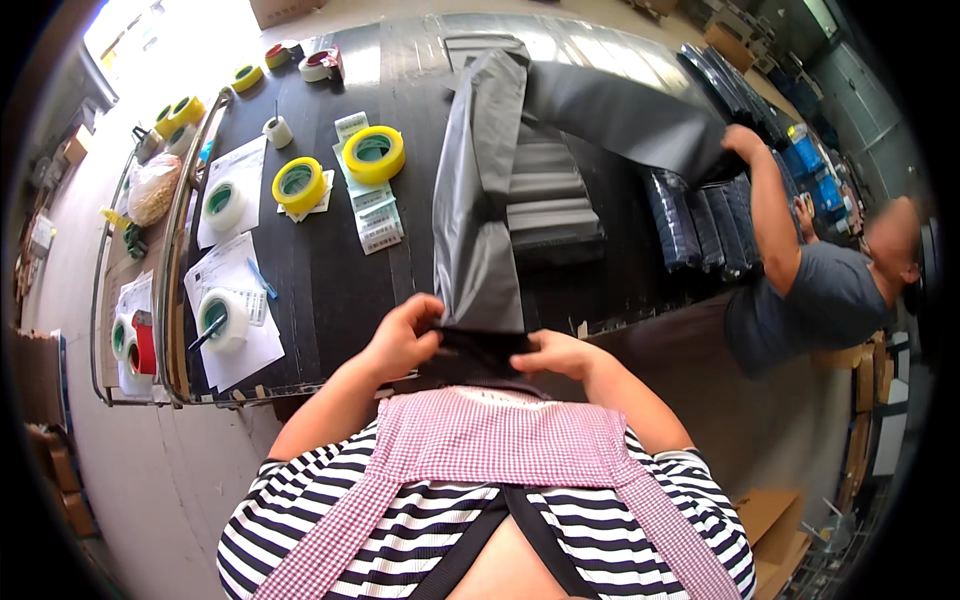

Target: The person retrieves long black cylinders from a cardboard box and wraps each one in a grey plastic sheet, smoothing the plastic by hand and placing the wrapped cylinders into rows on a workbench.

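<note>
Several tape rolls at far left: white ones (222, 203) on paper sheets (232, 175), another white roll (222, 318) nearer the front edge, a red roll (143, 349) on a side cart (108, 300). Two yellow rolls (299, 184) further in, round and glossy, beside a strip of printed labels (372, 212). All spread over a dark, ribbed worktop (330, 270).

Next, left hand (401, 337), fingers curled, pinching the near end of a grey plastic mailing bag (478, 220) together with a dark folded garment (478, 352) at the worktop's front edge. Bag long, smooth, slightly shiny, stretched away up the worktop, creased along its length. Right hand (558, 353) just beside, clenched on the same bag mouth and dark fabric, thumb on top. Garment mostly hidden under both hands and the bag's lip.

Below, a pink checked apron (490, 440) over a black-and-white striped top.

Behind the bag, a flat stack of grey packed parcels (552, 205), partly covered. Further right, rows of dark blue folded jeans (690, 225) standing on edge. At far right, another person in a grey shirt, one hand (740, 138) gripping a second grey bag (620, 115) lifted over the worktop. Cardboard boxes (770, 515) on the floor, lower right.
</note>
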### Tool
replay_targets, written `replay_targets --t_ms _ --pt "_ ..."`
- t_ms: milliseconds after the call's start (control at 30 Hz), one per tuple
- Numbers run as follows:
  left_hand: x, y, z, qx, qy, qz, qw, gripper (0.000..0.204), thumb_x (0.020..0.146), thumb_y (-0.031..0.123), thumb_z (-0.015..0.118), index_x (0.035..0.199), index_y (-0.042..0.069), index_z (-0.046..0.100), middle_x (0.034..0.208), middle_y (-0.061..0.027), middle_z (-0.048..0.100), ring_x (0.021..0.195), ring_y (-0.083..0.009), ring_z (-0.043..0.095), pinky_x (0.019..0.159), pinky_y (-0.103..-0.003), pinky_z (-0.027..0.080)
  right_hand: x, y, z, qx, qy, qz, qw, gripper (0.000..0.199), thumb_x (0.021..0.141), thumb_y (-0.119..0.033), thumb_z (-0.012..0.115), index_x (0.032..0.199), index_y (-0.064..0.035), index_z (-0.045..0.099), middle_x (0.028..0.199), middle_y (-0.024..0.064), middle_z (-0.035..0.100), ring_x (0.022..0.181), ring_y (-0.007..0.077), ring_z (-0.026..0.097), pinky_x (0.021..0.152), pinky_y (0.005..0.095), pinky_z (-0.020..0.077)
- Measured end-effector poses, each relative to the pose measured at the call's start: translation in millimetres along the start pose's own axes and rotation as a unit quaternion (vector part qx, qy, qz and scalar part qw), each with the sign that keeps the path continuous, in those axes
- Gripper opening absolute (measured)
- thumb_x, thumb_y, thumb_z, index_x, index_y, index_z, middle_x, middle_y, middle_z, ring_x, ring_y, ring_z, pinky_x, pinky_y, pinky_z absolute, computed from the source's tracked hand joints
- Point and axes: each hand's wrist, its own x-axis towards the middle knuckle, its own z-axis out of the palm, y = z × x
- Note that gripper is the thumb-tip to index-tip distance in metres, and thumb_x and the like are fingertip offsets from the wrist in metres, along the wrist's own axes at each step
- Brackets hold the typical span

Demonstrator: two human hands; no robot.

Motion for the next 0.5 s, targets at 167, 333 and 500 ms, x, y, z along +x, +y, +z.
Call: replay_targets --t_ms 167,333,500 --pt "-33.8 12.1 26.5 -0.039 -0.176 -0.018 0.983 0.033 0.088 -0.009 0.059 0.119 0.003 0.059 0.105 -0.0033 0.061 0.102 -0.0108 0.059 0.092 -0.026 0.049 21.4 -86.6 -52.9 0.070 0.309 -0.208 0.926 0.083 0.093 -0.056 0.068 0.146 0.0011 0.040 0.115 0.0155 0.064 0.100 0.0189 0.064 0.078 0.0298 0.0527" --pt "-33.0 11.7 52.5 -0.022 -0.235 -0.091 0.968 0.032 0.088 -0.005 0.061 0.119 0.000 0.058 0.107 -0.0045 0.063 0.104 -0.0115 0.060 0.094 -0.028 0.048 121.8 -144.8 -34.2 -0.189 0.343 -0.129 0.911 0.138 0.066 -0.057 0.086 0.163 -0.0136 -0.002 0.145 0.0361 0.044 0.136 0.0440 0.046 0.114 0.0422 0.0385" --pt "-8.2 -11.4 50.1 -0.136 -0.161 -0.009 0.977 0.032 0.086 -0.012 0.061 0.115 0.004 0.058 0.105 -0.0003 0.062 0.097 -0.0088 0.059 0.086 -0.024 0.049 202.2 -147.7 -53.7 -0.093 0.323 -0.268 0.903 0.132 0.063 -0.042 0.090 0.162 -0.0096 0.009 0.145 0.0318 0.046 0.136 0.0410 0.048 0.115 0.0405 0.0390"
